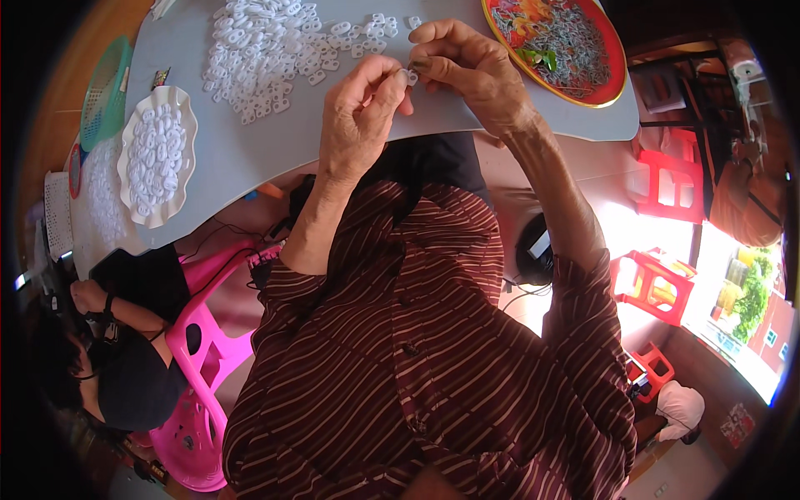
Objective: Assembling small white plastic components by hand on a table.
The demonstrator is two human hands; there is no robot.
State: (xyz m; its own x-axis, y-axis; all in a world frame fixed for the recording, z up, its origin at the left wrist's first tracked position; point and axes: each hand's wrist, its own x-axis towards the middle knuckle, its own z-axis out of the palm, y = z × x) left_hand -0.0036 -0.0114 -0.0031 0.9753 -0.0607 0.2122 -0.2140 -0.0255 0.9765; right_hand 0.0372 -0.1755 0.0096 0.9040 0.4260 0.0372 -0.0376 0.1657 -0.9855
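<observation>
1. The left hand (360, 112) and the right hand (467, 71) meet above the pale grey tabletop (250, 158), both closed in a fingertip pinch on one small white plastic ring-shaped piece (411, 77); it sits in the air between the thumbs, just in front of the loose heap of the same white plastic pieces (267, 46)
2. The piece is tiny and held only at its edges, so a slight twist of either thumb could flick it out; it would likely drop into the lap of the striped maroon shirt (433, 358) or off the table edge
3. The round red tray of thin grey metal bits (557, 46) lies just beside the right wrist; a sweep of that forearm could nudge it or scatter its contents
4. The white scalloped plate heaped with white pieces (158, 154) stands near the table's left edge, close to a seated person in black (125, 367); a knock there could spill it
</observation>
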